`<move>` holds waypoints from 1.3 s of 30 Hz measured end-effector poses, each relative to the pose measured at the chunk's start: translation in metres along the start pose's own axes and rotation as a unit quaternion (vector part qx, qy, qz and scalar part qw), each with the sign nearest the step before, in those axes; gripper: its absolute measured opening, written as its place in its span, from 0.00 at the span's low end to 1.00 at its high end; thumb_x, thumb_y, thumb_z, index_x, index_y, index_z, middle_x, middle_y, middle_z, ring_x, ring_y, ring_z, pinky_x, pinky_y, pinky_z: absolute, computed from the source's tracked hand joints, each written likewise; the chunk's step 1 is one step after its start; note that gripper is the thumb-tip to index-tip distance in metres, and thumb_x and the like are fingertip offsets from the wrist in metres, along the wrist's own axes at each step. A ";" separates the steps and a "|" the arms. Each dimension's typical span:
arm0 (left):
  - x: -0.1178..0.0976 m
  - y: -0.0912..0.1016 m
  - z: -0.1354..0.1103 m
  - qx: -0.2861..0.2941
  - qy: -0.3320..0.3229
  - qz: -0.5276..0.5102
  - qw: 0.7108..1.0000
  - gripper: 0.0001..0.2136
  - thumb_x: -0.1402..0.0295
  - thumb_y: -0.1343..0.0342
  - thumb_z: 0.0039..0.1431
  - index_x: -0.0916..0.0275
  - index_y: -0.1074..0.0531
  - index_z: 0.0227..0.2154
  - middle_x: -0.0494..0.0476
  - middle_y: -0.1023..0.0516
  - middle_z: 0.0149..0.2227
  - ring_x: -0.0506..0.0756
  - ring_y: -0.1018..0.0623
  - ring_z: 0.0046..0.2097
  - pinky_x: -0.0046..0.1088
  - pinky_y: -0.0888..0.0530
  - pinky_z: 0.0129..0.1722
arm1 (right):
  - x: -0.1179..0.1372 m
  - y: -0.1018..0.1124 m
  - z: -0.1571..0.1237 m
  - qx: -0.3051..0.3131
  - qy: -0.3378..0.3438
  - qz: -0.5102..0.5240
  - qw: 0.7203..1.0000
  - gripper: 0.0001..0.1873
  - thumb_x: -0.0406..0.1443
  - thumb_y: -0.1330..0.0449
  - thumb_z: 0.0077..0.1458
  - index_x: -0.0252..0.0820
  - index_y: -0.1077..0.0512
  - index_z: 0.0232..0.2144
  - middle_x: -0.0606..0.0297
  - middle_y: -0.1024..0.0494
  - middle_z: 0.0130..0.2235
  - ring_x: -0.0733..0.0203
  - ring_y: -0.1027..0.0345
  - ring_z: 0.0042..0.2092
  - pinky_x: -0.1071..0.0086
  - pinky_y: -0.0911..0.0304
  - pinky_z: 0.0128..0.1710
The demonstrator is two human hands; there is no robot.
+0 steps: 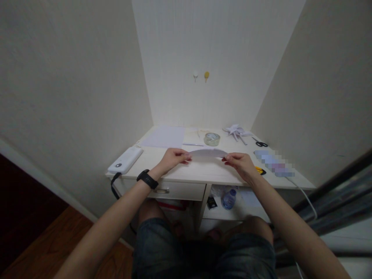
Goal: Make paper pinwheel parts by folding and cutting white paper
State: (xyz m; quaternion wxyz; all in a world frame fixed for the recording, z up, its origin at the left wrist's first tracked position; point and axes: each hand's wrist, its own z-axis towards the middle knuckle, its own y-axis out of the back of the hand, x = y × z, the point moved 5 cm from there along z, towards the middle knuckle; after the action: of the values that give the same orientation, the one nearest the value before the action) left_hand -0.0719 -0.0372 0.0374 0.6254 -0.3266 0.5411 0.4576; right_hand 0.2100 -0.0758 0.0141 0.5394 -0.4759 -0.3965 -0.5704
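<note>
A piece of white paper [207, 153] is stretched between my two hands just above the white desk, its upper edge bowed upward. My left hand [176, 157] pinches its left end between thumb and fingers; a black watch is on that wrist. At the right end, the thumb and fingers of my right hand [238, 162] are closed on the paper. Behind the paper stands a roll of clear tape [212, 139]. A yellow and black tool [260, 170], partly covered by my right hand, lies beside it.
Flat white sheets [164, 136] lie at the back left, and a folded paper pinwheel shape [236, 131] at the back right near black scissors [260, 142]. A white power bank [125, 160] with a black cable sits left. A water bottle [229, 199] is on the shelf below.
</note>
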 end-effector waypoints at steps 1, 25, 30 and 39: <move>0.003 -0.002 -0.001 -0.007 0.008 -0.008 1.000 0.17 0.60 0.28 0.45 0.70 0.20 0.31 0.62 0.17 0.31 0.55 0.18 0.35 0.33 0.20 0.39 | -0.005 -0.001 0.000 -0.008 -0.022 0.018 1.000 0.22 0.48 0.23 0.31 0.38 0.20 0.24 0.59 0.19 0.27 0.60 0.28 0.31 0.66 0.31 0.33; 0.013 -0.008 -0.005 -0.048 0.081 0.297 0.950 0.08 0.65 0.38 0.54 0.66 0.27 0.32 0.63 0.20 0.30 0.58 0.19 0.34 0.33 0.25 0.32 | -0.024 -0.071 -0.050 0.203 0.257 -0.622 0.711 0.31 0.48 0.56 0.68 0.39 0.38 0.65 0.51 0.38 0.67 0.42 0.47 0.68 0.43 0.49 0.65; -0.003 -0.047 -0.030 -0.008 -0.193 0.530 0.825 0.20 0.63 0.53 0.67 0.72 0.29 0.54 0.73 0.30 0.60 0.65 0.33 0.64 0.45 0.38 0.64 | -0.025 -0.073 -0.050 0.213 0.252 -0.629 0.704 0.33 0.50 0.57 0.68 0.35 0.40 0.66 0.50 0.39 0.67 0.41 0.49 0.69 0.43 0.50 0.66; 0.026 -0.078 -0.045 0.088 -0.203 0.615 0.757 0.26 0.59 0.63 0.72 0.73 0.37 0.62 0.72 0.35 0.65 0.66 0.38 0.67 0.52 0.47 0.67 | -0.028 -0.072 -0.049 0.225 0.241 -0.625 0.708 0.37 0.50 0.56 0.68 0.28 0.41 0.66 0.45 0.41 0.67 0.43 0.50 0.69 0.48 0.50 0.67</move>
State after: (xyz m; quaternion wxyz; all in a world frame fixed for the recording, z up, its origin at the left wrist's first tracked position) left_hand -0.0171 -0.1007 -0.0034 0.3307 0.2339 0.5237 0.7494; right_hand 0.1321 -0.1093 -0.0198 0.2280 0.1698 -0.5766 -0.7659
